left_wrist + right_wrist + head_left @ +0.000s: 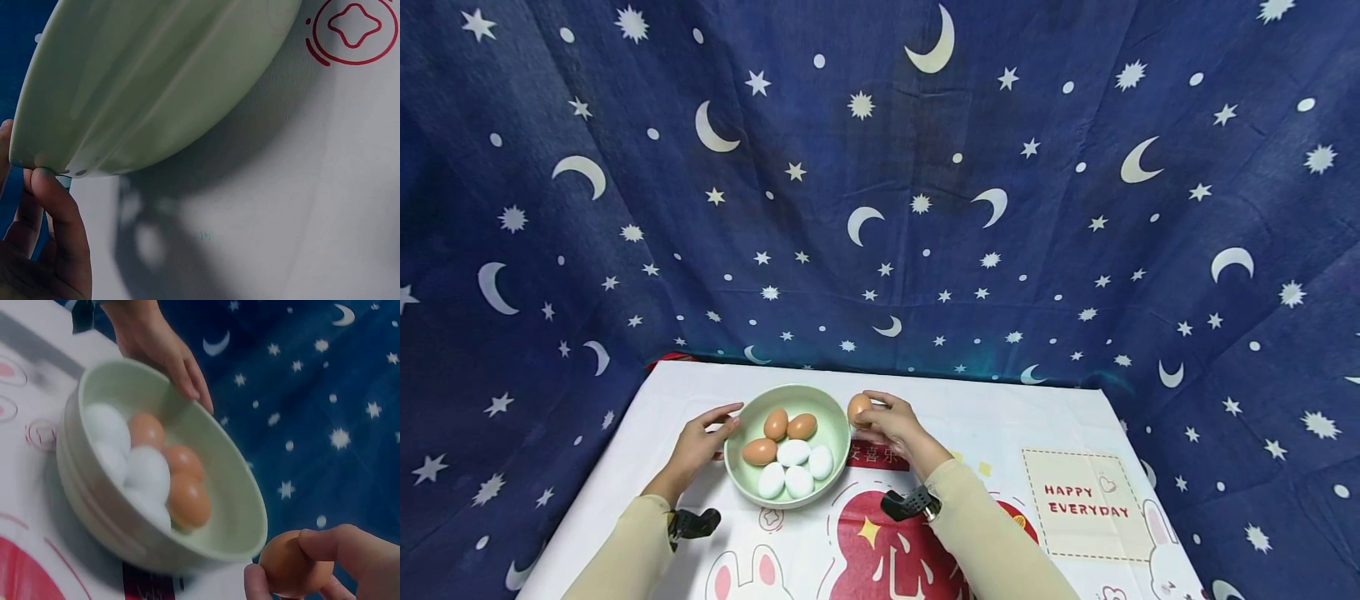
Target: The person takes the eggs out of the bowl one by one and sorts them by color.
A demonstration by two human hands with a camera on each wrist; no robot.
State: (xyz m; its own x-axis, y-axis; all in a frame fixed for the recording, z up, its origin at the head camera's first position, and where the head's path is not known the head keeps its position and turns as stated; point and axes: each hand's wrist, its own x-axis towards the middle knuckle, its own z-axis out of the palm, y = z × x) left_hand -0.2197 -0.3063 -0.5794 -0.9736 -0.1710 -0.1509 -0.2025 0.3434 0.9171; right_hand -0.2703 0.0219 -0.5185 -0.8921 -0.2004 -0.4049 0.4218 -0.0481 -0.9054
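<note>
A pale green bowl (831, 417) stands on the table, holding three brown eggs (760, 452) and several white eggs (799, 481). Just beyond the bowl's right rim, my right hand (891, 423) pinches another brown egg (295, 565) between thumb and fingers. At the opposite side, my left hand (696, 442) rests its fingertips against the bowl's left rim. The left wrist view has the thumb (59, 212) touching the outside of the bowl (144, 94), and the palm is mostly out of sight there.
A white cloth with red prints (895, 533) and a "Happy Everyday" panel (1086, 533) covers the table. Behind and at both sides hangs a dark blue curtain (880, 167) with moons and stars. Each wrist wears a black camera mount (695, 523).
</note>
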